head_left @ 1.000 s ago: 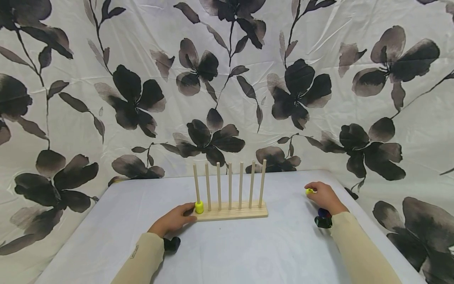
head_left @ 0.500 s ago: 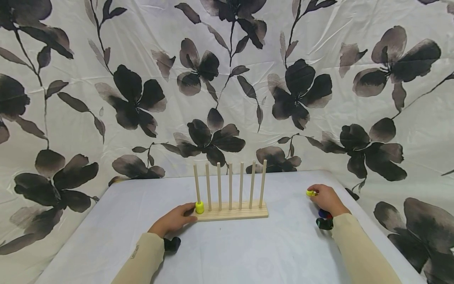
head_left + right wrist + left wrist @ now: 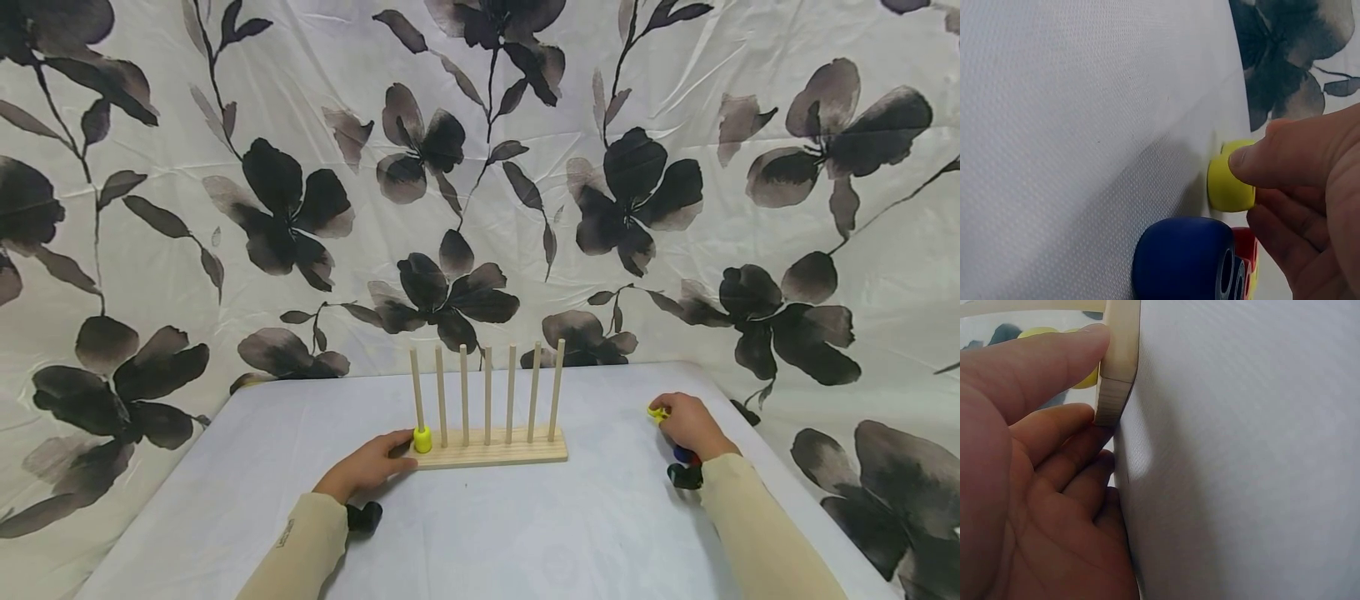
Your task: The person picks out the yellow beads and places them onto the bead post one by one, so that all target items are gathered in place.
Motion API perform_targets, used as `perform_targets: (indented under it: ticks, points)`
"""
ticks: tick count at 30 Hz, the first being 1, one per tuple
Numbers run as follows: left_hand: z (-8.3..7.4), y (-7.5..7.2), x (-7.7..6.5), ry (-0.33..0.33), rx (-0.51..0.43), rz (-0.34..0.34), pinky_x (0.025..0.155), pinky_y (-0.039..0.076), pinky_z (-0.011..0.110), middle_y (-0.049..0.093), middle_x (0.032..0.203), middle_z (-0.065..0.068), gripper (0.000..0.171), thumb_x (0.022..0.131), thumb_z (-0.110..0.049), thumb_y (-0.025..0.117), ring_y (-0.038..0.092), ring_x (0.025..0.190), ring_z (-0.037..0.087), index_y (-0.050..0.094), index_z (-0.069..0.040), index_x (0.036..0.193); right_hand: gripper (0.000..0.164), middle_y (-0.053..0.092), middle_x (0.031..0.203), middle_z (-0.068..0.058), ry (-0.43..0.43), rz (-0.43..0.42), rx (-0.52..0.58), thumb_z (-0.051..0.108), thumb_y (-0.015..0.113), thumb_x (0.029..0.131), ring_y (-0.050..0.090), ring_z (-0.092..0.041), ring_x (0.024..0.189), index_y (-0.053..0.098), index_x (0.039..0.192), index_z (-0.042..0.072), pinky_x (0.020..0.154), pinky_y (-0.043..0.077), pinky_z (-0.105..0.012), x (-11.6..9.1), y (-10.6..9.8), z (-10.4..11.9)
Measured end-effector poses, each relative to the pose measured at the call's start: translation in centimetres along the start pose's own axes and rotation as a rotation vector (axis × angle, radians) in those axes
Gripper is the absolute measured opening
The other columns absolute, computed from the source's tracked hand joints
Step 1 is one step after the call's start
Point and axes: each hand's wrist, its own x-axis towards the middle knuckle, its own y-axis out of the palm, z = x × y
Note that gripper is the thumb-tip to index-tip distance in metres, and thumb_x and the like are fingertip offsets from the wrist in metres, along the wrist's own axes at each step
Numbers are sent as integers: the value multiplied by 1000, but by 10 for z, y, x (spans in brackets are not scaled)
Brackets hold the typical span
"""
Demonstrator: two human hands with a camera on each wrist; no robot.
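Observation:
A wooden peg stand [image 3: 491, 452] with several upright pegs stands on the table. Two stacked yellow beads [image 3: 423, 442] sit low on its leftmost peg. My left hand [image 3: 367, 462] grips the left end of the base, thumb [image 3: 1079, 350] on one side and fingers on the other. Off to the right, my right hand [image 3: 692, 423] pinches a yellow bead [image 3: 1227, 187] between thumb and fingers, close to the tabletop. More yellow [image 3: 1238, 145] shows just behind that bead. A blue bead [image 3: 1179, 259] and a red bead [image 3: 1244, 242] lie beside the right hand.
White cloth covers the table [image 3: 525, 533]. Behind it hangs a flower-printed sheet [image 3: 480, 167]. Under the right wrist, the blue and red beads are partly hidden in the head view. The table's right edge runs near the right forearm [image 3: 757, 517].
My right hand has shifted slightly right and toward me, and more yellow shows at its fingertips. The left hand and the peg stand have stayed in place.

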Motion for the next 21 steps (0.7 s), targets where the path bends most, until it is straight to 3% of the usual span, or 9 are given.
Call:
perform_targets:
  ticks: [14, 21]
  points:
    - [-1, 0, -2, 19, 0, 0, 116, 25, 60, 41, 151, 16, 65, 88, -32, 69, 31, 143, 41, 45, -10, 145, 29, 65, 114, -20, -46, 4, -15, 5, 65, 84, 60, -32, 101, 66, 113, 1, 91, 50, -52, -3, 9, 1]
    - [1, -1, 0, 27, 13, -3, 116, 25, 59, 41, 152, 15, 65, 89, -33, 69, 31, 143, 40, 45, -10, 145, 33, 64, 114, -18, -52, -3, -17, 7, 65, 86, 57, -30, 100, 63, 118, 1, 94, 49, -52, -4, 10, 8]
